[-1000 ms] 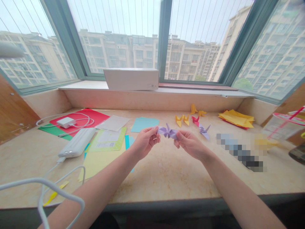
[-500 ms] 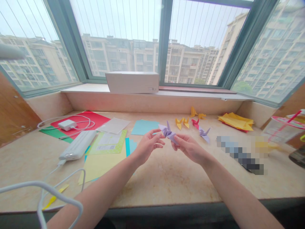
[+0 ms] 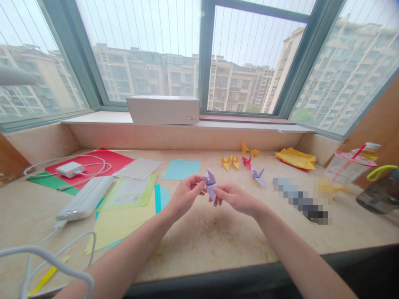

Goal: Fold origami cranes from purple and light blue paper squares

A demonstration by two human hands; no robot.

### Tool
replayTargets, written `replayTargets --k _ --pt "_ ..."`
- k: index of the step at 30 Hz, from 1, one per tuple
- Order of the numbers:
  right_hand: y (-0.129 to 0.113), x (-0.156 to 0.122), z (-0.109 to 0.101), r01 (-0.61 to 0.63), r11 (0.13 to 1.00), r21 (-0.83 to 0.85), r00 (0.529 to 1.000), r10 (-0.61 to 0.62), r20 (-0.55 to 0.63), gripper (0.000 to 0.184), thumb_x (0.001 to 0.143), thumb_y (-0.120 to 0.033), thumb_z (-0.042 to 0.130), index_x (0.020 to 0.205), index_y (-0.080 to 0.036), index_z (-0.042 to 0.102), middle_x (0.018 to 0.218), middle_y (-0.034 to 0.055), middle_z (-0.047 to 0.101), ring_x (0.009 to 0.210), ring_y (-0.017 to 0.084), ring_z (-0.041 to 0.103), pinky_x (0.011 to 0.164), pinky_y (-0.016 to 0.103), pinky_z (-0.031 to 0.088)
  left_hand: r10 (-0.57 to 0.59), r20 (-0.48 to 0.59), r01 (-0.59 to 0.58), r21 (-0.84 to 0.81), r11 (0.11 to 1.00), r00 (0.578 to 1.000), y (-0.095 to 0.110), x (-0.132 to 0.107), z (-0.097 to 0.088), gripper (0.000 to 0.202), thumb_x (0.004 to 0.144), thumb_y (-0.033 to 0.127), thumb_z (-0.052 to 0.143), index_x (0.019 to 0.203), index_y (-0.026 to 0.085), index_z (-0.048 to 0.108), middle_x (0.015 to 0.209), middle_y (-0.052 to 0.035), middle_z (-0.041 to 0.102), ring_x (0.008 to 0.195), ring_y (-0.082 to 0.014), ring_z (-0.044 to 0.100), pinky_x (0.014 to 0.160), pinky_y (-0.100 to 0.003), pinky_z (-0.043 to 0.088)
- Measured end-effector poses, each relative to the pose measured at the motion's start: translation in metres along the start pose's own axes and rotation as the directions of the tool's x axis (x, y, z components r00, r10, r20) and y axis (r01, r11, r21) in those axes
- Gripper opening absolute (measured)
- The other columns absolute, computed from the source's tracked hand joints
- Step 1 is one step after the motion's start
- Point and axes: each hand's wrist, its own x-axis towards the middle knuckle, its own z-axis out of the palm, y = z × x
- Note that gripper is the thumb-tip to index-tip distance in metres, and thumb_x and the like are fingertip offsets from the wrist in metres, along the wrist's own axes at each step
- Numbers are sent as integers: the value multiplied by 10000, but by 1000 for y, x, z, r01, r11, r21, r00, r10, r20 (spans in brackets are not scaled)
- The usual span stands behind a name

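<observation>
A light purple origami crane [image 3: 210,182] is held up over the marble counter, between both my hands. My left hand [image 3: 188,190] pinches its left side with thumb and fingertips. On the other side, the thumb and fingers of my right hand [image 3: 234,197] grip its lower right wing. Beyond my right hand, another purple paper crane [image 3: 257,177] lies on the counter near a red one [image 3: 247,162]. Several yellow paper cranes [image 3: 235,161] stand close behind them. Nearest my left hand are sheets of blue paper [image 3: 182,170].
Left of my arms lie a white power bank [image 3: 85,198], a charger [image 3: 70,169] with looping cables, and red paper [image 3: 109,160]. At the right are yellow paper sheets [image 3: 295,158], a clear cup [image 3: 349,166] with a straw, and a dark bottle [image 3: 377,193]. A white box [image 3: 163,110] sits on the sill.
The held purple crane has turned, its wing now pointing more downward. My left fingers, looser before, have closed in on it. The whole view has shifted slightly.
</observation>
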Motion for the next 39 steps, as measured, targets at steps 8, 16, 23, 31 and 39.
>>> replayTargets --k 8,16,23,31,39 --pt "2 0 -2 -43 984 -172 999 46 15 476 933 -572 511 798 -171 728 722 36 691 657 153 621 642 276 459 7 5 -7 82 997 1000 -3 1 0 257 810 385 713 889 142 692 774 -49 694 693 -158 622 705 -288 487" --pt "7 3 -10 -45 935 -352 914 -104 -392 304 881 -466 620 1009 -208 719 760 28 656 648 167 555 607 299 416 236 -64 -185 441 878 970 -13 4 -7 175 844 347 667 819 197 753 821 -35 586 657 -137 549 647 -262 438" --pt "9 7 -11 39 886 -463 906 -227 -358 192 866 -398 661 839 -219 725 792 30 687 700 173 571 675 314 434 244 28 -227 479 848 969 -18 3 1 192 871 358 639 902 205 751 788 -41 601 670 -156 558 637 -259 421" --pt "19 0 -93 -165 784 -598 877 -161 -453 192 905 -324 614 886 -181 740 867 61 735 787 208 633 758 359 468 314 74 -292 610 737 947 -14 7 -10 216 915 317 563 802 191 698 789 -33 607 624 -140 530 663 -267 405" --pt "33 3 -163 -314 581 -751 912 -35 -409 306 957 -338 598 1214 -171 601 1218 86 627 1006 220 649 845 420 560 300 152 -321 675 665 942 -17 5 -8 236 931 291 501 800 183 665 791 -30 598 674 -148 546 697 -274 421"
